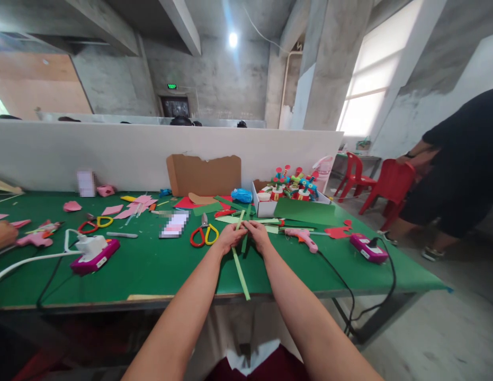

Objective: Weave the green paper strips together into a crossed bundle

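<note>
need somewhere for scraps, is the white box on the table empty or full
Not empty: colourful figures rise out of the white box. Cannot tell whether it is full.

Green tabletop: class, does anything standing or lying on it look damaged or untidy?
Yes. The brown cardboard standing at the back, before the white partition, has a ragged, notched top edge, as if torn. Pink paper scraps also lie scattered left of it, some overlapping.

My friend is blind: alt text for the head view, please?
A person's left hand holds a pale green strip, the right hand beside it, over a green table. Scissors, a pink glue gun and a box of colourful figures sit nearby.
</note>
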`<state>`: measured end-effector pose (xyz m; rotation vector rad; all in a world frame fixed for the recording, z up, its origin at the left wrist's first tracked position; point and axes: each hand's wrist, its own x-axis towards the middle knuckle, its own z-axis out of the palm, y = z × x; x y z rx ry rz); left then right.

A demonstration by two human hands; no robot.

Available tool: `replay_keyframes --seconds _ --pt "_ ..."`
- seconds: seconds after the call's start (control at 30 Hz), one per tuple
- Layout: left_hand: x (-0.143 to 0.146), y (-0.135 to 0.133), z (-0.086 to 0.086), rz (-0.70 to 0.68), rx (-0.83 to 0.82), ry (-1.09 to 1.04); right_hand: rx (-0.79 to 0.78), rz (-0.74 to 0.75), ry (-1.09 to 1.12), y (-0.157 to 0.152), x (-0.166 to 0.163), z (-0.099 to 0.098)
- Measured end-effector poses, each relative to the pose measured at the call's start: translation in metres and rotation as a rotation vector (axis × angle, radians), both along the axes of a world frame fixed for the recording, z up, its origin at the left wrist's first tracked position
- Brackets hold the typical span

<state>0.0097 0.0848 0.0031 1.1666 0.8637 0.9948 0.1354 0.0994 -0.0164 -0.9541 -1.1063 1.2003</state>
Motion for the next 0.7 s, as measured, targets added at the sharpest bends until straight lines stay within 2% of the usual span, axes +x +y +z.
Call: replay_keyframes --seconds 0.13,0.27,0.4,0.47,0.53,0.6,0.7 --pt "0.0 -0.002 0.001 -0.042 -0.015 0.054 -0.006 -0.069 0.068 0.0 0.003 0.0" --pt "-0.002 -0.004 0.003 -0.07 -0.013 0.108 -0.03 -0.063 0.11 0.002 0.004 0.002" --pt "0.0 -0.005 0.002 -0.161 -0.022 0.143 -0.033 -0.157 0.175 0.006 0.012 0.005" --pt "0.001 -0.004 0.002 -0.096 -0.023 0.096 -0.043 -0.173 0.195 0.006 0.015 0.007" --pt "0.001 -0.001 0.002 0.064 -0.027 0.019 -0.061 -0.113 0.161 0.004 0.016 0.008" --pt "-0.001 0.003 0.003 0.198 -0.031 -0.062 -0.073 0.03 0.05 -0.002 0.013 0.01" --pt "-0.005 0.008 0.003 0.283 -0.015 -0.16 -0.058 0.262 -0.16 -0.013 0.007 0.012"
